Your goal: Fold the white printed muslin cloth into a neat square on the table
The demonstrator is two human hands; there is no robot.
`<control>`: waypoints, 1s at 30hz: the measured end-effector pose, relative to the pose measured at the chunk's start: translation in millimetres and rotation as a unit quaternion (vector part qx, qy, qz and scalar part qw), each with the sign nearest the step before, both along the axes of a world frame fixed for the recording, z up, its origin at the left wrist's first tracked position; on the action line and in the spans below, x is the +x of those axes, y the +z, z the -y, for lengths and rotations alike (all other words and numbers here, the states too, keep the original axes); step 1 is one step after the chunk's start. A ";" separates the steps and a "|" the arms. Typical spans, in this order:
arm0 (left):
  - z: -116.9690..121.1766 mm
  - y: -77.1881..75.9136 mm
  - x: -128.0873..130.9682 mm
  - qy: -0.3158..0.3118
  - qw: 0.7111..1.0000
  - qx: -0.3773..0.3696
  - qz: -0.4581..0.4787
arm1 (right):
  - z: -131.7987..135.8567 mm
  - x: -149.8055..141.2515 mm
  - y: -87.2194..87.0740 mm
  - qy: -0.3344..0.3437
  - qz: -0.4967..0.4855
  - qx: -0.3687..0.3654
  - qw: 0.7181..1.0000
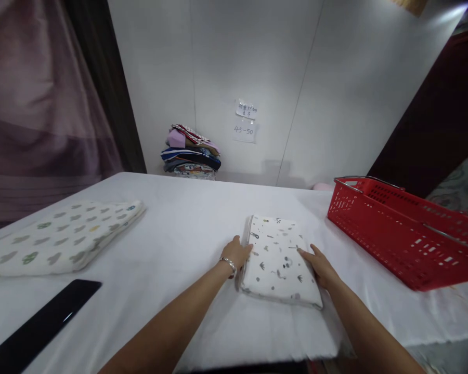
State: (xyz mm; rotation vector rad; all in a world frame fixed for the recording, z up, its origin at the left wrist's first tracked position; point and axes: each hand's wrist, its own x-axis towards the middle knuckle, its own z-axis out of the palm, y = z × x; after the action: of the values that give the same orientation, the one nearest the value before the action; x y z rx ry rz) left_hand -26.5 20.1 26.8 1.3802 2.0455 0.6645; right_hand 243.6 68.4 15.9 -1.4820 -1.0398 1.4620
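A folded white cloth (278, 270) printed with small grey and green figures lies on the table in front of me. My left hand (236, 255), with a silver bracelet at its wrist, is at the cloth's left edge, thumb against the side. On the opposite side my right hand (320, 267) holds the right edge, its thumb on the top face and a finger pointing forward. The other fingers of both hands are partly hidden beside the cloth.
A larger folded cloth (66, 236) with grey cloud-like prints lies left on the white-covered table (179, 228). Nearer is a flat black object (47, 322). A red basket (390, 234) stands right. Stacked fabrics (191, 153) sit at the wall, left of paper notes (245, 131).
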 end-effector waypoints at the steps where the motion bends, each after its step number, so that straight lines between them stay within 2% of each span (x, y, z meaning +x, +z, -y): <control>1: -3.7 2.1 2.2 0.006 1.000 -0.002 0.010 | 1.1 0.8 -0.4 0.002 -0.005 -0.004 1.000; 5: -16.4 8.3 9.8 0.035 0.996 -0.024 0.081 | -1.0 3.5 -4.4 0.006 -0.007 0.005 1.000; 12: -22.6 8.7 11.2 0.069 0.987 -0.042 0.137 | -3.1 6.1 -13.3 -0.004 -0.024 0.024 0.999; 20: -27.6 12.6 12.9 0.068 0.979 -0.062 0.185 | -0.4 4.2 -6.0 -0.007 -0.005 0.024 1.000; 25: -32.4 16.3 13.4 0.085 0.975 -0.065 0.192 | 0.5 2.8 -3.4 0.039 -0.045 0.030 0.998; 30: -32.8 11.4 14.9 0.082 0.965 -0.056 0.244 | -0.7 2.9 -3.6 0.060 -0.045 0.006 0.997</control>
State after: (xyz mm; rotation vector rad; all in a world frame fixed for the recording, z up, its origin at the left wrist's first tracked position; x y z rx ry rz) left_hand -11.6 52.9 38.2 0.8788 1.7723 0.8499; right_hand 246.5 69.1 12.3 -1.3528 -1.0974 1.5893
